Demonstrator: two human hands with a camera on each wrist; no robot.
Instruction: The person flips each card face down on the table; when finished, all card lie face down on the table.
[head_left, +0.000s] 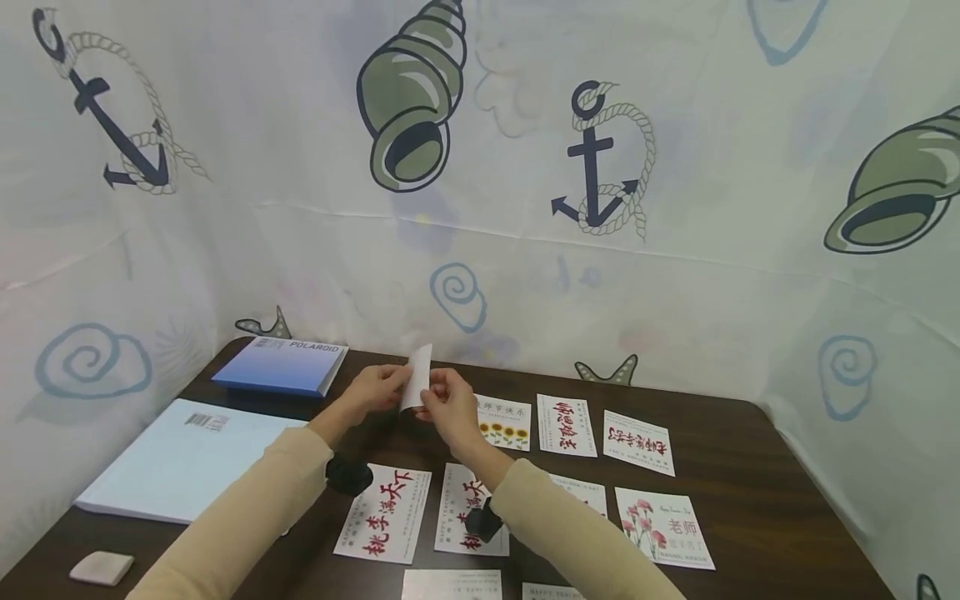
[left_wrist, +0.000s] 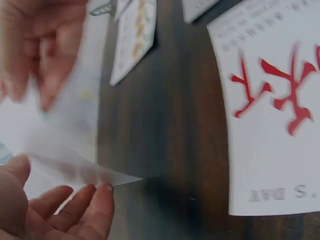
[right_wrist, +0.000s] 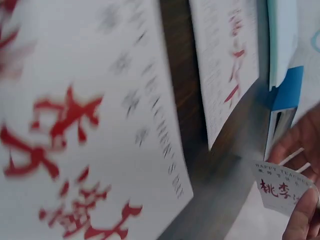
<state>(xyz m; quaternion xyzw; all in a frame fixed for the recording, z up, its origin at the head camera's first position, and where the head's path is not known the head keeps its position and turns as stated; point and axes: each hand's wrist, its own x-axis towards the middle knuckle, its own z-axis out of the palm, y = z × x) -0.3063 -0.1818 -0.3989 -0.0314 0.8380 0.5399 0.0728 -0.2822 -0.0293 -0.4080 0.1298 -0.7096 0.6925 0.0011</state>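
Note:
A small white card [head_left: 417, 377] is held up between both hands above the far part of the table. My left hand [head_left: 372, 390] pinches its left side, thumb and fingers on opposite faces in the left wrist view. At its lower right edge, my right hand [head_left: 454, 408] grips it with the thumb [right_wrist: 303, 212] on its face. Red characters and "HAPPY TEACHER" print show on the card's face in the right wrist view; the head view shows its blank side. Just right of the hands lies a sunflower card [head_left: 504, 427].
More printed cards, such as a red-lettered card [head_left: 386, 512] and a pink-flower card [head_left: 666, 527], lie in rows on the dark table [head_left: 757, 500]. To the left are a blue POLAROID album [head_left: 281, 367], a pale blue flat box [head_left: 180, 458] and a small white block [head_left: 102, 567]. Patterned cloth hangs behind.

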